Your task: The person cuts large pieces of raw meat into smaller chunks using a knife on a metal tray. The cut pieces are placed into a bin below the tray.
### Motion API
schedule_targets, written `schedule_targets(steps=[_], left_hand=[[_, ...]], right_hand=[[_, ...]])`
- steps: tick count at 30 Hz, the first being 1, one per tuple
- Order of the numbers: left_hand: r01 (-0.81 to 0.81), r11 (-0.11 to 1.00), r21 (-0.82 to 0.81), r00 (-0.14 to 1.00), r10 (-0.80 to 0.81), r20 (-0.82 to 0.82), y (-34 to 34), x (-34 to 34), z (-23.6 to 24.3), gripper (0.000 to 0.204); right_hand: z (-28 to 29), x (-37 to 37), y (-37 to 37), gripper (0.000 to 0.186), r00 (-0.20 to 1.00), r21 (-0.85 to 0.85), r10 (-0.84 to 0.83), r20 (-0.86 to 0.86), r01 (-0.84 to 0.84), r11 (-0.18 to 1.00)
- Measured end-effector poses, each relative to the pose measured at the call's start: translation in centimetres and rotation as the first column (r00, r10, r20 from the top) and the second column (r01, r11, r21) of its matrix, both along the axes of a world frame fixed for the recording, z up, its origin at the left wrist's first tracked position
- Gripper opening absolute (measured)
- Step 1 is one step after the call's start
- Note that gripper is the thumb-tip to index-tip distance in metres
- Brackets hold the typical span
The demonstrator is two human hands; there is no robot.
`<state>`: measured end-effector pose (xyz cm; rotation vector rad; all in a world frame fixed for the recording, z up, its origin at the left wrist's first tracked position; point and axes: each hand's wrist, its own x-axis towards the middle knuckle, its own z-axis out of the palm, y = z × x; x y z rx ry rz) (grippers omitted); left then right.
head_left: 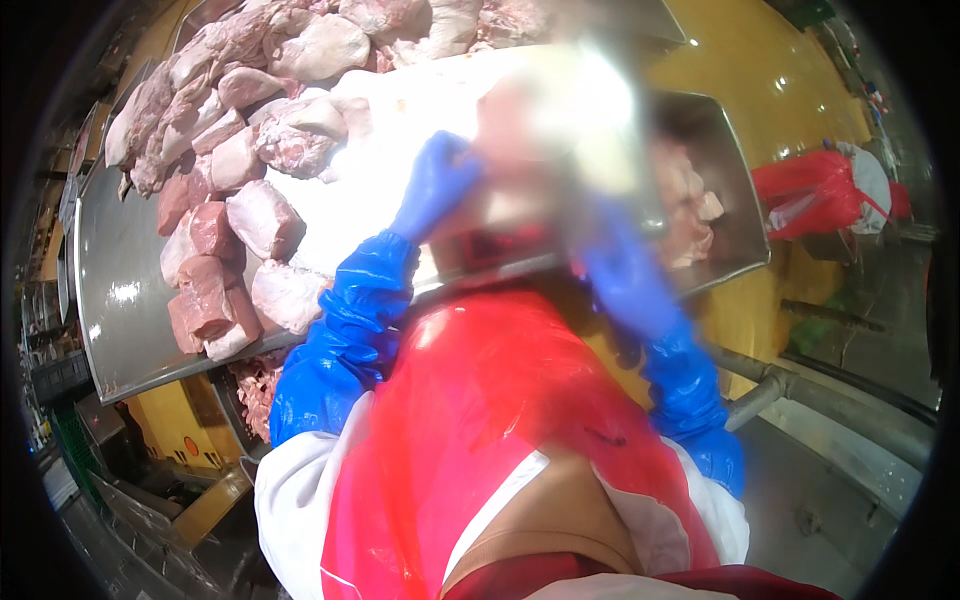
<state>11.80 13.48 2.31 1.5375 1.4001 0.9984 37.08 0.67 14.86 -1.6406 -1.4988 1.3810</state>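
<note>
My left hand (440, 180), in a blue glove, has curled fingers at the near middle of the white cutting board (378, 110), beside a pinkish shape blurred by glare; what it holds, if anything, is hidden. My right hand (625, 270), also blue-gloved, is lower and to the right by the board's edge, too smeared to show its grip. Raw meat chunks (265, 220) lie in a band left of my left hand, with larger pieces (320, 45) along the back.
A steel tray (740, 240) with meat pieces sits at right. The steel table edge (135, 380) runs along the left, with meat trimmings (255, 400) below it. A metal rail (820, 400) is at lower right. A red-and-white bundle (820, 195), unclear, is at far right.
</note>
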Motion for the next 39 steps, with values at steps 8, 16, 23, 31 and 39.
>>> schedule_targets(steps=[8,16,23,31,39], left_hand=[[-0.096,0.995,-0.03,0.959,0.101,0.266,-1.1,0.6,-0.8,0.016],[-0.066,0.986,-0.151,0.798,0.143,0.585,-0.6,-1.3,1.0,0.012],[0.057,0.998,0.005,0.895,-0.054,0.442,-1.4,-2.0,-2.7,0.015],[-0.017,1.0,-0.017,0.544,0.023,0.839,-3.5,-9.7,0.8,0.025],[-0.194,0.942,-0.274,-0.21,0.233,0.95,-8.5,-12.5,-1.2,0.023]], right_hand=[[-9.5,-6.7,10.3,0.073,0.975,0.323,0.187,0.122,-0.217,0.921],[-2.7,-1.5,-1.4,0.088,0.425,-0.107,0.396,0.814,-0.56,0.821],[-11.4,-6.3,7.9,0.08,0.783,0.21,0.258,0.566,-0.44,0.873],[-4.4,0.9,5.0,0.078,0.723,0.27,0.327,0.608,-0.576,0.772],[-4.0,-6.6,10.9,0.07,0.929,0.286,0.349,-0.122,-0.304,0.909]])
